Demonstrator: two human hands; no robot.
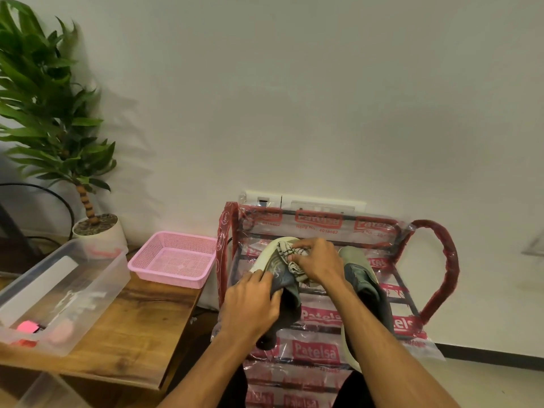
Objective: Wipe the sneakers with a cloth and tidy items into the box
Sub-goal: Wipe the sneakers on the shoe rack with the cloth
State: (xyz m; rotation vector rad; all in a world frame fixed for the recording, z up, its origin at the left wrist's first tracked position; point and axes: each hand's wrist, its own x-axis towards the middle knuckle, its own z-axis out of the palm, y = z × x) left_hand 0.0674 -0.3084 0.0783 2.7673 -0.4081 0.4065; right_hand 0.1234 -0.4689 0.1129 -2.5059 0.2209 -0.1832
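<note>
- Our left hand (250, 301) grips the dark grey, cream-soled sneaker (278, 272) on the plastic-wrapped red rack (441, 260).
- Right hand (319, 262) bunches the white patterned cloth (287, 251) against its toe.
- We'd brace firmly and wipe in short strokes.
- Clear plastic box (97, 275): 9 o'clock.

Left grip (250, 304) holding sneaker (279, 273), right grip (319, 262) pinching cloth (287, 250) against it — second sneaker (362, 278) just beside
</note>
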